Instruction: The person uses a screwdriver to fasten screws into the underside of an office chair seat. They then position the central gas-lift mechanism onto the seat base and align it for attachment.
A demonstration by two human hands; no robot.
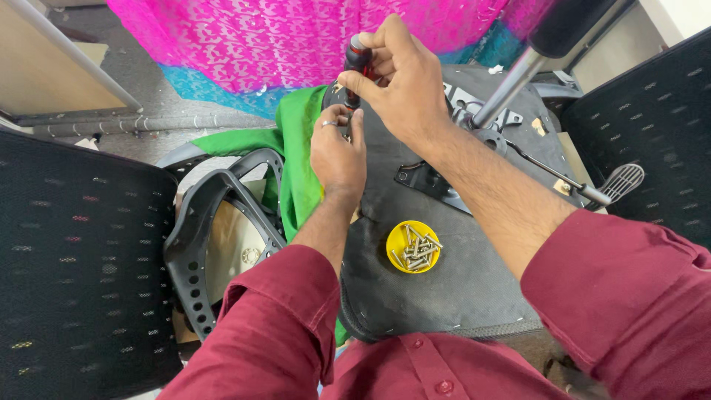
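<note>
My right hand (396, 78) grips a screwdriver (358, 55) with a black and red handle, held upright over the far left edge of an upturned black chair seat (444, 289). My left hand (337, 152), a ring on one finger, pinches something small right at the screwdriver's tip; the tip and that part are hidden by my fingers. A yellow lid (413, 247) full of several silver screws lies on the seat underside, close to my body. Both arms wear dark red sleeves.
A black metal mechanism plate (429, 181) with a lever (563, 178) and a grey gas column (511, 78) sits on the seat. A green cloth (296, 141) hangs at the seat's left. A black plastic frame (215, 244) lies left. Black mesh backs stand left (74, 259) and right (652, 126). Pink lace fabric (296, 37) is beyond.
</note>
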